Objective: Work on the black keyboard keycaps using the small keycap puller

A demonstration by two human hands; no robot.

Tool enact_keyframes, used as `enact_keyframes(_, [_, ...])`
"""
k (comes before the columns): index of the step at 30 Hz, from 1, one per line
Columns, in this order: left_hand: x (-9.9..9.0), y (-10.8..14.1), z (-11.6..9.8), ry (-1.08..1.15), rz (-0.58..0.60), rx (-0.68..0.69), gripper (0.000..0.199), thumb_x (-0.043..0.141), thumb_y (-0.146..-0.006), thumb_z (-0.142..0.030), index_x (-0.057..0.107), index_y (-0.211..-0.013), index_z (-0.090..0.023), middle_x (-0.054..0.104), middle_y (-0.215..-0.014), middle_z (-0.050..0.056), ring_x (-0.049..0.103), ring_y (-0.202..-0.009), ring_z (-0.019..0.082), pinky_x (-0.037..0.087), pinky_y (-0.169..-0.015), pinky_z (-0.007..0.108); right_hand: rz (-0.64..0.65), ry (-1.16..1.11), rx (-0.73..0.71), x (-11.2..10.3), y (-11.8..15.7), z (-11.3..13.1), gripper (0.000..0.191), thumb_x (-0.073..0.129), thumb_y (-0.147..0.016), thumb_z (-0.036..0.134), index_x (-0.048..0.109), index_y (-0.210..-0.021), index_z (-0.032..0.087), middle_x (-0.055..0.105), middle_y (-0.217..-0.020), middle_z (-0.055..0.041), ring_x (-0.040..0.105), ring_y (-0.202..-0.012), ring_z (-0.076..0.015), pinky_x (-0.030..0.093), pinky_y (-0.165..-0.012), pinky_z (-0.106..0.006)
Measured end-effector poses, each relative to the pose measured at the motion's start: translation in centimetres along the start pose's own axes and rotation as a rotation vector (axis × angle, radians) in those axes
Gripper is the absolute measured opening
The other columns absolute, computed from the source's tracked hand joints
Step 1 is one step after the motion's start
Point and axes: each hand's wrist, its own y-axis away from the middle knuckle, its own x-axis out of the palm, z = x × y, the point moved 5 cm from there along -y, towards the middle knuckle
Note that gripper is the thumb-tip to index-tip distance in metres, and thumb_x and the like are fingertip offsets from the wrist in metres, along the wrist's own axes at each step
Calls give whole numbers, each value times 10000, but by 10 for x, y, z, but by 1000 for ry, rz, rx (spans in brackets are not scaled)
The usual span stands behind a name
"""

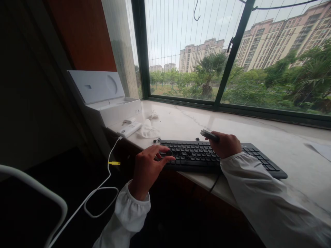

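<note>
Your sleeve [258,186]: lower right
Left hand [151,163]: grip nearly closed, apparently pinching a keycap [169,152]
Right hand [227,144]: wrapped round a dark tool [210,135]
Keyboard [198,155]: likely keycap work; next needs your steady pinch

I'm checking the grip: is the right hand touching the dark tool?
Touching: the head view shows the right hand closed around the dark tool, whose end sticks out beyond it.

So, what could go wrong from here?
The small black piece that the left hand seems to pinch could slip over the counter's near edge. The loose black bits by the keyboard's far edge might get knocked away. The dark tool in the right hand could scratch the keyboard if dropped.
</note>
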Motion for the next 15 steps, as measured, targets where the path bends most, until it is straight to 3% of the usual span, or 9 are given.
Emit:
enact_keyframes(7, [3, 0, 14, 14, 35, -39, 181, 662, -771, -362, 640, -870, -212, 668, -853, -18, 547, -554, 67, 483, -611, 201, 18, 33, -21, -2, 1, 4, 206, 520, -758, 307, 712, -827, 276, 676, -661, -60, 603, -595, -229, 276, -524, -285])
enact_keyframes(11, [11, -3, 22, 24, 117, -61, 138, 629, -795, -293, 631, -903, -208, 670, -865, -19, 545, -530, 58, 471, -590, 194, 40, 49, -18, -5, 1, 5, 221, 513, -773, 335, 713, -848, 280, 679, -671, -57, 596, -590, -215, 268, -526, -276])
enact_keyframes(15, [22, -15, 16, 56, 203, -17, 168, 593, -821, -313, 623, -956, -219, 673, -863, -18, 560, -560, 72, 460, -593, 199, 86, 61, -39, -4, 1, 6, 228, 517, -766, 340, 713, -870, 291, 684, -689, -48, 598, -611, -206, 249, -526, -267])
